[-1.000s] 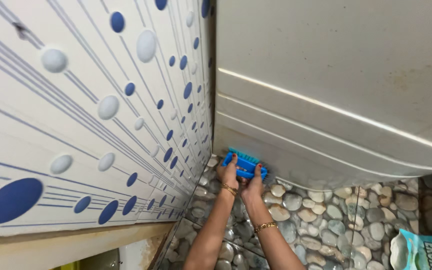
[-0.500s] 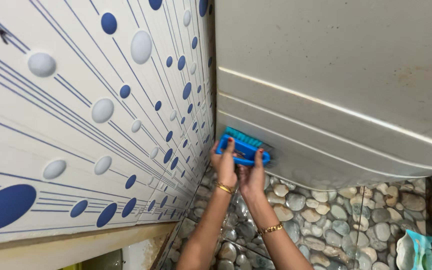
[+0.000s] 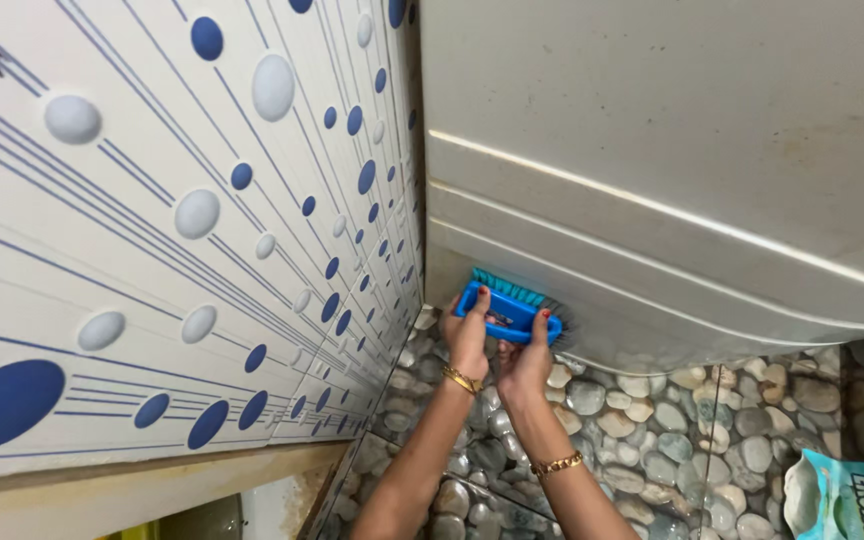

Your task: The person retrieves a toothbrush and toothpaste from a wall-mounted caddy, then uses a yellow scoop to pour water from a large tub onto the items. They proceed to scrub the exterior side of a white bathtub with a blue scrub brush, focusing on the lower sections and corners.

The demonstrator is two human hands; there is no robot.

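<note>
Gripping the blue scrub brush (image 3: 508, 310), both hands' fingers (image 3: 479, 303) curl over it against the white panel (image 3: 672, 200).

One head-worn view, tilted down into a tiled corner

We look from our own head height, forward and downward along both outstretched arms, toward the corner where the dotted wall tiles (image 3: 202, 230) on our left meet the white ribbed panel (image 3: 672, 170) ahead. The pebble-patterned tiles (image 3: 652, 430) fill the lower frame. The left wall runs close past us; the corner lies at arm's reach. We have no second view.
</note>
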